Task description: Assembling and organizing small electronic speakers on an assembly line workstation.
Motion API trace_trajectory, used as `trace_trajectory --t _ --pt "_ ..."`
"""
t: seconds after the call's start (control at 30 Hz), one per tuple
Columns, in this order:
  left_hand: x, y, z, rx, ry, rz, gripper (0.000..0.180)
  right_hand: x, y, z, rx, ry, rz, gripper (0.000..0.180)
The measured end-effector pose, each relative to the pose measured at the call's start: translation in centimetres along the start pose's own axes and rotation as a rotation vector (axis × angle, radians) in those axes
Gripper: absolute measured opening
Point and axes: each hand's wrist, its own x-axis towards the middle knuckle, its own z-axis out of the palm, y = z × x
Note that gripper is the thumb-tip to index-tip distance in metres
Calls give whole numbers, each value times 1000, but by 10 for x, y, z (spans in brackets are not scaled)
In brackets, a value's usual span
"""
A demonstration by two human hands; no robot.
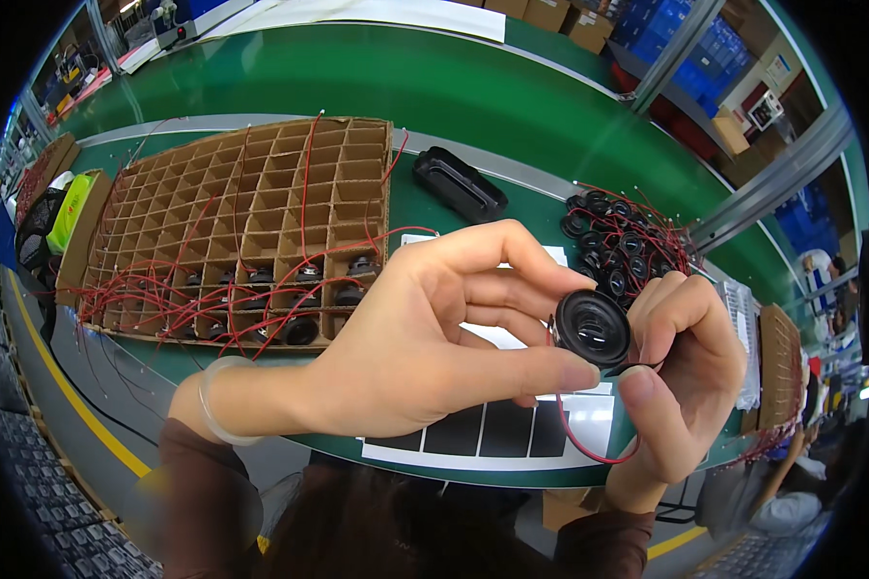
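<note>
In the head view, the left hand's (410, 333) grip pinches the round speaker (592, 328) by its rim above the bench (536, 206); the right hand's (693, 376) seems to pinch its dark wire (635, 367). Sensibly, spare the cone and leave the red wire (603, 460) slack.

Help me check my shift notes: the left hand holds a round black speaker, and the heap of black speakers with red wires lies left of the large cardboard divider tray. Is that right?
Not quite: the left hand holds a round black speaker, but the heap of black speakers with red wires lies right of the large cardboard divider tray, as the head view shows.
</note>
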Motion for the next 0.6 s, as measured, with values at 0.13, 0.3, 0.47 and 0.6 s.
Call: trace_trajectory --t 0.13,0.3,0.47,0.6 --pt "-2 3 1 12 2 -30 39 1 3 1 0 -7 -7 23" --pt "0 1 0 7 5 -42 39 1 6 2 -4 9 -30 23" --pt "-1 2 0 53 -14 -32 39 1 4 2 -39 9 -25 24" --pt "0 -2 -1 -44 -17 -27 38 -1 2 5 -33 26 -15 24"
